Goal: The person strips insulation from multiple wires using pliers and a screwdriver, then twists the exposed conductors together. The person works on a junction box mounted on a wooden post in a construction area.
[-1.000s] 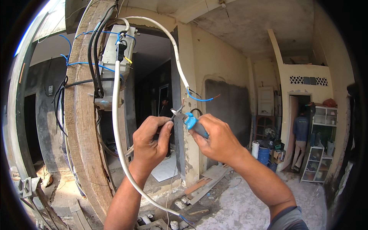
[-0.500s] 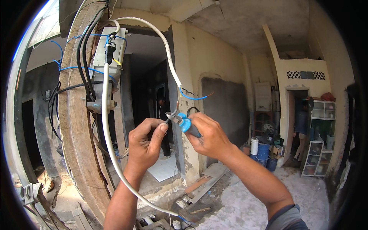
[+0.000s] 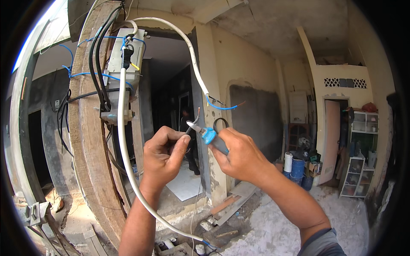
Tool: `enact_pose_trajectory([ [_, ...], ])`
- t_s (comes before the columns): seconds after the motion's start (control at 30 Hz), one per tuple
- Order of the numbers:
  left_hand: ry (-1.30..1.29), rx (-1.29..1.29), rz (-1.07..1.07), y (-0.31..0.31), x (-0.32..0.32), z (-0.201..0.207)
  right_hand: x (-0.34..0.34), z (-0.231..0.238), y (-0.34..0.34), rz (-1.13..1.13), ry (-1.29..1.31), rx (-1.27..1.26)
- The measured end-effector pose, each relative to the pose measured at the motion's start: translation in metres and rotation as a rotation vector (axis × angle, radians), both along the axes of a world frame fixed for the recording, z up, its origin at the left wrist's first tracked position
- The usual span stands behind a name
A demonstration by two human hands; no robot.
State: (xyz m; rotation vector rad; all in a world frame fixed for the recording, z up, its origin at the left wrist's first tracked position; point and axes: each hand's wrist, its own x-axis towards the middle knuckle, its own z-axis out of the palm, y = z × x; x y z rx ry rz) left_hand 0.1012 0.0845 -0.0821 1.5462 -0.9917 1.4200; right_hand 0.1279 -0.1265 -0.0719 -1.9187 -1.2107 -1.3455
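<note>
My left hand (image 3: 164,154) pinches a thin dark wire (image 3: 197,116) between thumb and forefinger. The wire points upward, and bare copper shows at its tip. My right hand (image 3: 242,153) grips cutting pliers (image 3: 209,135) with blue and dark grey handles. Their jaws lie against the wire, just above my left fingertips; whether they bite into it I cannot tell. Beyond my hands, a white cable (image 3: 188,45) hangs down in an arc, with a blue wire (image 3: 223,108) and a black one poking out of its cut end.
At the left, a grey meter box (image 3: 118,59) is fixed to a wooden post (image 3: 83,141). A second white cable (image 3: 124,128) droops past my left forearm. Planks (image 3: 235,200) and rubble lie below. Blue buckets (image 3: 297,168) and a white shelf (image 3: 356,166) stand at the right; people are in both doorways.
The pliers have turned in my right hand, so their jaws now slant along the wire instead of lying across it. My left hand keeps its pinch. The whole view has shifted slightly.
</note>
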Motion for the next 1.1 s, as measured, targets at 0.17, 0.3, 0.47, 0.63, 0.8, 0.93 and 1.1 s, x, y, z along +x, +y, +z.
enact_pose_trajectory([
  [0.17, -0.16, 0.132, 0.261, -0.005, 0.012, -0.005, -0.039, 0.014, -0.025, -0.29, 0.364, -0.192],
  [0.3, -0.212, 0.178, 0.351, -0.007, 0.017, -0.01, -0.03, 0.014, -0.029, -0.289, 0.411, -0.213],
  [0.47, -0.088, 0.065, 0.238, -0.005, 0.015, -0.01, 0.015, -0.016, -0.011, -0.037, 0.035, -0.001],
  [0.63, 0.064, 0.048, 0.037, 0.003, 0.008, -0.003, 0.058, -0.011, 0.014, 0.19, -0.229, 0.105],
  [0.8, 0.059, 0.023, 0.032, 0.005, 0.003, 0.004, 0.059, 0.001, 0.024, 0.245, -0.234, 0.112],
  [0.93, -0.075, 0.08, 0.256, -0.005, 0.003, 0.004, 0.037, -0.008, 0.017, 0.114, -0.129, 0.106],
  [1.1, -0.137, 0.083, 0.363, -0.019, 0.0, -0.002, 0.013, -0.011, 0.006, 0.011, 0.085, 0.097],
])
